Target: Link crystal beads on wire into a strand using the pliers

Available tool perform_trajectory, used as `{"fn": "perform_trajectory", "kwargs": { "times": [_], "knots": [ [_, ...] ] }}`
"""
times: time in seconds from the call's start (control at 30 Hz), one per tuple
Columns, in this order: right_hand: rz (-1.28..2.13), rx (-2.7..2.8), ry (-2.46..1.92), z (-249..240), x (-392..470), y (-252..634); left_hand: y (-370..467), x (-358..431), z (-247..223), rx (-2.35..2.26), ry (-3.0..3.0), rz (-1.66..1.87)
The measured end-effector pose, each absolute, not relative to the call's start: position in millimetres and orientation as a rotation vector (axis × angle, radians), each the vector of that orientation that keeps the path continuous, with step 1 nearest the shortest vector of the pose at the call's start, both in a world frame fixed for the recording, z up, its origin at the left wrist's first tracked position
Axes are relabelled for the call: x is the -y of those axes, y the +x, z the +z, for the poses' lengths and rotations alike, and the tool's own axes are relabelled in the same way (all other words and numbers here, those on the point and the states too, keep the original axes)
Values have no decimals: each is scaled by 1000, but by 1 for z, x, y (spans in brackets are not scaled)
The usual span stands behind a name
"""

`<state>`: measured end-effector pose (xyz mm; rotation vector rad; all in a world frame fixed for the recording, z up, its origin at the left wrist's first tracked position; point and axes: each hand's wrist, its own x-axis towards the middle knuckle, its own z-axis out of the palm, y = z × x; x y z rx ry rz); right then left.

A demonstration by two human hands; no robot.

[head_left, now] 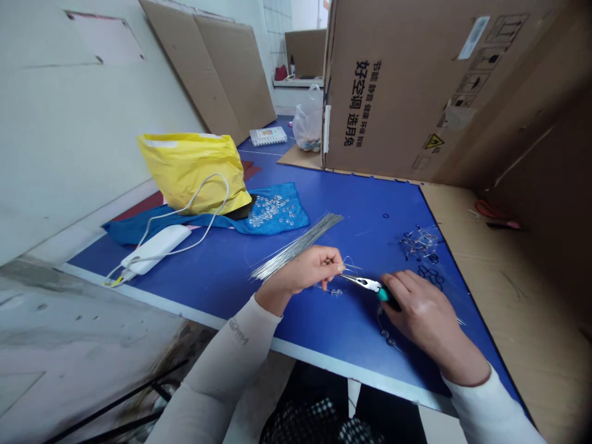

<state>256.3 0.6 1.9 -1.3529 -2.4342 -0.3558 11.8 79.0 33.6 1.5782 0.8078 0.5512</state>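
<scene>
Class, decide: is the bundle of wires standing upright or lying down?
Lying down: the wires stretch lengthwise along the blue table, beyond the left hand.

Small makeshift craft workshop, beadwork/wire type. Evidence: blue worktop (345, 194) w/ a metal-wire bundle (300, 245), loose clear beads (271, 209) on a blue cloth (290, 192), black rings (430, 277) & needle-nose pliers (369, 283). Fit-out's improvised: big A/C carton (398, 55) standing along the R side, folded cardboard panel (222, 74) leaning at L, pale wall (92, 123) w/ rough patch (108, 37). Bkgd ledge (298, 82) is too small/blurry to say if it's part of a home.
</scene>
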Motion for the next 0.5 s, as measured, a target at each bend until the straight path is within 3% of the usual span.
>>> {"fn": "perform_trajectory", "kwargs": {
  "times": [0.5],
  "knots": [
    [189,2459,-1465,-1,3,255,7,-83,33,-730,2019,460]
  ]
}}
